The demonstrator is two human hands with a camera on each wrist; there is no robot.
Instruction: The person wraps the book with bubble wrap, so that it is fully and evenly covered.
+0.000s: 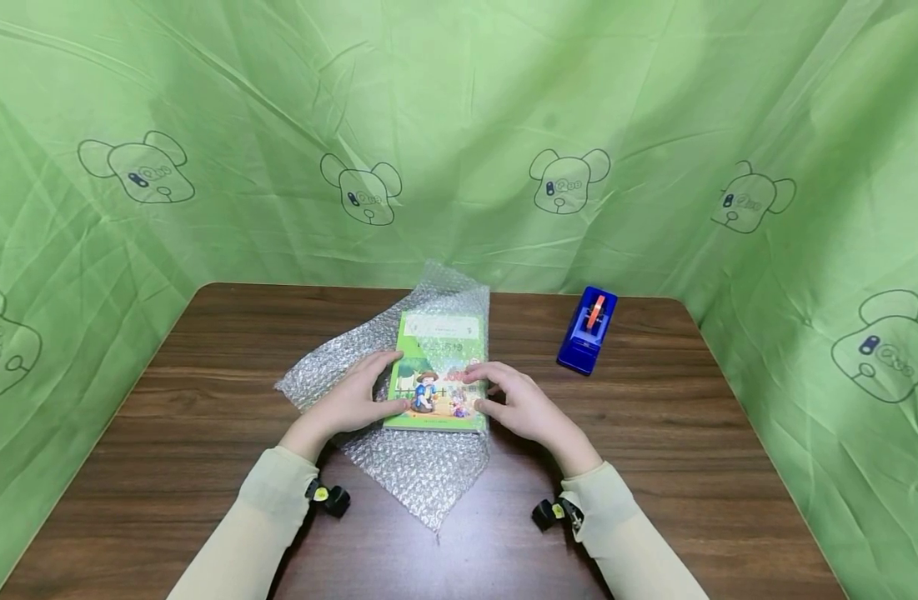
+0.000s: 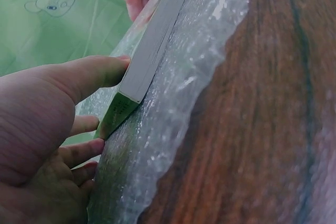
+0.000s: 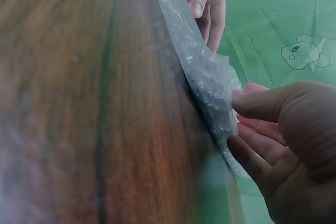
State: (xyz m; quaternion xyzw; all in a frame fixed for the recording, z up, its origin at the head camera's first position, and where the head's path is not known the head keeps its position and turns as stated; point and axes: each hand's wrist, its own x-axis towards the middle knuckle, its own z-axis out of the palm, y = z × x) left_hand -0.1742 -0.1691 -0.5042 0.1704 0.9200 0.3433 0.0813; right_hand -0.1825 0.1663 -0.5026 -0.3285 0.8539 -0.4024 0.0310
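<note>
A thick book (image 1: pixel 434 350) with a green illustrated cover lies face up on a sheet of bubble wrap (image 1: pixel 421 467). My left hand (image 1: pixel 357 396) holds the book's left side, thumb on the cover's edge and fingers against the spine (image 2: pixel 119 109). The page edges (image 2: pixel 157 35) show bare in the left wrist view. Along the book's right edge, the bubble wrap (image 3: pixel 212 90) is folded up and partly over the cover. My right hand (image 1: pixel 522 404) pinches that fold between thumb and fingers. The book's underside is hidden.
A blue tape dispenser (image 1: pixel 584 333) with an orange roll stands at the back right of the brown wooden table (image 1: pixel 654 467). Green cloth (image 1: pixel 459 100) printed with bear heads rises behind the table and along both sides.
</note>
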